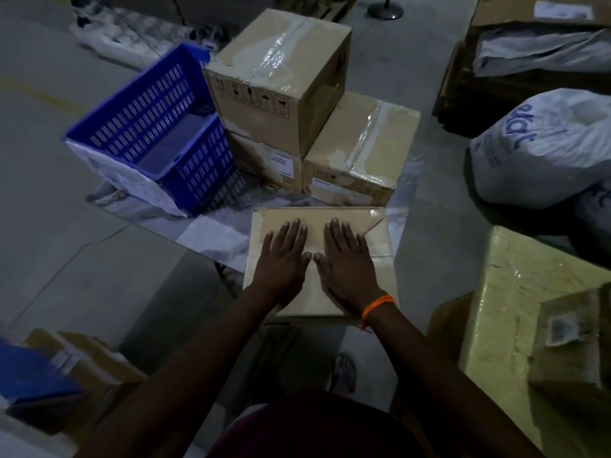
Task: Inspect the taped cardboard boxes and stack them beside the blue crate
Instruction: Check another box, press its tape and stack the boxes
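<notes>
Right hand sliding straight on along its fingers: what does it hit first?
Right hand: likely the front of the low taped box past the near box it rests on; gap unclear.

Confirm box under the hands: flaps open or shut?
Shut. The left hand and right hand rest flat on the closed, taped top of the cardboard box.

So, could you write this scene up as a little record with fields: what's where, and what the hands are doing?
hands: left hand and right hand lie flat, fingers straight, side by side on the near box
stack: top box rests on the lower left box; lower right box beside them
crate: blue crate just left of the stack
tape: shiny clear tape across the top box and the lower right box
wrist: orange band on the right wrist
surroundings: white sacks to the right
</notes>
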Available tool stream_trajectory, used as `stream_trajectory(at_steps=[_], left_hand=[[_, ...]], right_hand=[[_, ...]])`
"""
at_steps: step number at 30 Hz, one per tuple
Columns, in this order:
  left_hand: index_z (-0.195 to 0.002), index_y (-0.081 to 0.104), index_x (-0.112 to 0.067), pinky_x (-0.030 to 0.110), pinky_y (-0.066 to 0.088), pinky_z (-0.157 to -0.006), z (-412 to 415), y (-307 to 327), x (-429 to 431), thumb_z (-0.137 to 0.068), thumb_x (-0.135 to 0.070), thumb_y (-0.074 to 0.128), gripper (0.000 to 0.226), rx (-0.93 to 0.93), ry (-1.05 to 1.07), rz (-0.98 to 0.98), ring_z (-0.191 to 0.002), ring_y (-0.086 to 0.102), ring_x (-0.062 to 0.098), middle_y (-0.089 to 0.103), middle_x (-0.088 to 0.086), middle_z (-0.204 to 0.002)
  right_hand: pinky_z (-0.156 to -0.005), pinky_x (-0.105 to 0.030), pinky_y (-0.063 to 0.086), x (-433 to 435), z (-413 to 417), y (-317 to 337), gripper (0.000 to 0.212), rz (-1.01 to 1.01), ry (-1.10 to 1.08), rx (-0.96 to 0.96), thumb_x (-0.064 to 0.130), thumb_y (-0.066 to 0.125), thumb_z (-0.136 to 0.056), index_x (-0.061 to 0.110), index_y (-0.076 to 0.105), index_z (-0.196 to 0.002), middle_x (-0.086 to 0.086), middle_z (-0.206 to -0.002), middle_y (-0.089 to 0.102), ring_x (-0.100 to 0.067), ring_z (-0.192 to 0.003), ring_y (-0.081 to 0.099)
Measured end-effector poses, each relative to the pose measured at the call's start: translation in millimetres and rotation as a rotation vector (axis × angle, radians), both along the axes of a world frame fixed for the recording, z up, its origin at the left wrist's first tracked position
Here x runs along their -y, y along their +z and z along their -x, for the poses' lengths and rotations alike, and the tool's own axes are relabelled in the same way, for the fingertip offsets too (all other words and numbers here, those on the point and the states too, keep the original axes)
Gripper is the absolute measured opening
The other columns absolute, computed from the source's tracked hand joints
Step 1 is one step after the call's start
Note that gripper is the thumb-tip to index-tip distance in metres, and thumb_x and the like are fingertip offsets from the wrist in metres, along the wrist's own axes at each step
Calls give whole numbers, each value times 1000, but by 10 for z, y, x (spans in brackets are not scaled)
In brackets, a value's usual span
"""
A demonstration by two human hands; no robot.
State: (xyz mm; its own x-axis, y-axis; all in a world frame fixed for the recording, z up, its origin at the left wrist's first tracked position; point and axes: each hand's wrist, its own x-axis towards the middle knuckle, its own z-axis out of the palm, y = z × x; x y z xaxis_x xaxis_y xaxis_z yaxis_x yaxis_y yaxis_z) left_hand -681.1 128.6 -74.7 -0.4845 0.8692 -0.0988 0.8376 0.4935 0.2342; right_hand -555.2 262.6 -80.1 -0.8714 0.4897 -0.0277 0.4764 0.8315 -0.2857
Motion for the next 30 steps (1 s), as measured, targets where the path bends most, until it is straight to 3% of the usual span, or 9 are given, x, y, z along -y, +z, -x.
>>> stream_trajectory(at_steps=[9,12,16,21,30], left_hand=[[-163,9,-16,51,4,-127,8,-61,-12,-101,-50,8,70,3,19,10,-158,-1,25,-1,6,-170],[-162,1,-16,52,-2,-126,-55,-30,25,-97,-56,1,76,35,20,41,-155,-11,22,-11,5,-168],[-162,12,-16,51,-2,-124,-366,-70,333,-102,-57,10,73,23,-4,-37,-155,-6,19,-4,5,-169],[-162,19,-16,50,6,-125,-599,-193,803,-107,-52,25,66,-77,-41,-75,-158,7,24,8,9,-171],[-163,16,-15,51,9,-126,-612,-154,757,-108,-50,21,65,-62,-32,-42,-158,4,23,6,8,-171]], right_hand=[[-128,-52,9,-6,1,15,76,29,1,19,55,16,-101,13,19,-164,-8,-173,13,-26,-160,8],[-128,-50,9,27,-57,67,81,46,15,49,59,9,-100,11,19,-164,-10,-172,14,-27,-160,10],[-125,-52,25,230,-455,27,74,-8,28,36,53,21,-105,6,30,-161,-14,-169,25,-30,-157,23],[-128,-43,7,404,-906,-84,69,-61,13,13,51,24,-108,10,22,-164,-8,-171,13,-21,-159,8],[-128,-44,6,383,-916,-119,66,-135,-2,-21,46,27,-108,11,25,-163,-8,-170,20,-21,-158,12]])
